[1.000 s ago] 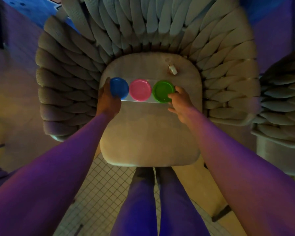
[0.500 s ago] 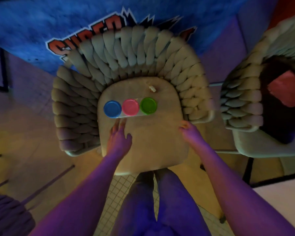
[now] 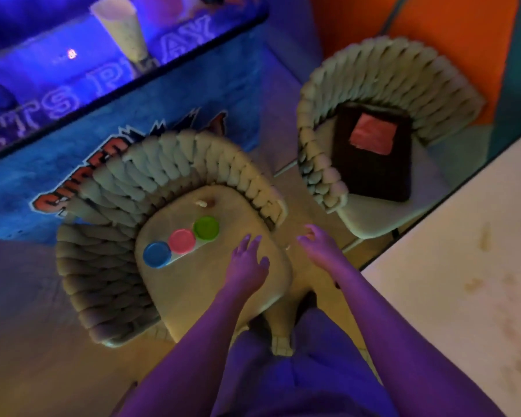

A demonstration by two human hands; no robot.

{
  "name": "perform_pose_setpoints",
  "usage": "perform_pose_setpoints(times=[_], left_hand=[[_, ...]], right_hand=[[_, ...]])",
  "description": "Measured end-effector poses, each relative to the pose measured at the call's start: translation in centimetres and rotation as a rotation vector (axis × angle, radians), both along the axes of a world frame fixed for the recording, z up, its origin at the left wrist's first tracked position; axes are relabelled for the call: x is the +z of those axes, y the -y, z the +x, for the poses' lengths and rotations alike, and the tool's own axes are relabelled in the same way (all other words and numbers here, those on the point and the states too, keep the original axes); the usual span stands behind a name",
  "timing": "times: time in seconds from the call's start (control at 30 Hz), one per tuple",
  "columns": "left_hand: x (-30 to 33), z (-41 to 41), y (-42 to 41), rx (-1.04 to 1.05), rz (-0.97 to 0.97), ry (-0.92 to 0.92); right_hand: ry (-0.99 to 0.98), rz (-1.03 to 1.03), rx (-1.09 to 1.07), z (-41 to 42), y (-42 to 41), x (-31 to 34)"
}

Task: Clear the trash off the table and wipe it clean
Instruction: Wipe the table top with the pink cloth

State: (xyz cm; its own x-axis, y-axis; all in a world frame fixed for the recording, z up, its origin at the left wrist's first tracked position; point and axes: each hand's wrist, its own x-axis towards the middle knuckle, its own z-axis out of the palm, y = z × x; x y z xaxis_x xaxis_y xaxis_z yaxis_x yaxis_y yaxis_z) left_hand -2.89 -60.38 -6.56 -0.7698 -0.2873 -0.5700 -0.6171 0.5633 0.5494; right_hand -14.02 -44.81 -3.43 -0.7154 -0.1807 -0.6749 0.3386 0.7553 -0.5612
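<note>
Seemingly parked out of the way, a strip of three lidded tubs (image 3: pixel 181 245) — blue, pink, green — is laid across the seat of a woven chair (image 3: pixel 109 224), with a small scrap of litter (image 3: pixel 201 203) left behind it near the backrest. Both hands are held empty: the left hand (image 3: pixel 247 266) is spread flat over the seat's front corner, the right hand (image 3: pixel 318 246) is loosely opened above the floor. Further right, a dark cushion (image 3: pixel 373 173) is propped on a second chair (image 3: pixel 319 164), and the stained table (image 3: pixel 463 296), judged still unwiped, is seen at the edge.
</note>
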Motion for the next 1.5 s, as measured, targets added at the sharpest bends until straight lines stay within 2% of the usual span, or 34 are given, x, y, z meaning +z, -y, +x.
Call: perform_pose_setpoints(times=[0.3,0.6,0.8,1.07,1.3,1.5], left_hand=[[2.1,-8.5,-7.3,-0.178,-0.014,-0.083],[4.1,-19.2,-14.4,-0.197,-0.109,-0.093],[3.7,-27.1,-16.6,-0.268,-0.103,-0.178],[0.6,-38.3,-17.8,-0.413,-0.131,-0.226],[-5.1,-46.2,-17.4,-0.444,-0.141,-0.205],[-11.1,-52.1,-16.8,-0.471,-0.177,-0.167]], right_hand=[[-0.102,-0.08,-0.163,-7.0,-8.5,2.4],[-0.152,-0.16,-0.201,-17.9,-15.6,3.2],[-0.175,-0.127,-0.185,-24.7,-17.7,1.8],[-0.218,-0.024,-0.213,-32.6,-19.6,-2.4],[-0.19,0.138,-0.142,-38.5,-20.8,-7.7],[-0.155,0.182,-0.129,-43.5,-20.1,-13.7]])
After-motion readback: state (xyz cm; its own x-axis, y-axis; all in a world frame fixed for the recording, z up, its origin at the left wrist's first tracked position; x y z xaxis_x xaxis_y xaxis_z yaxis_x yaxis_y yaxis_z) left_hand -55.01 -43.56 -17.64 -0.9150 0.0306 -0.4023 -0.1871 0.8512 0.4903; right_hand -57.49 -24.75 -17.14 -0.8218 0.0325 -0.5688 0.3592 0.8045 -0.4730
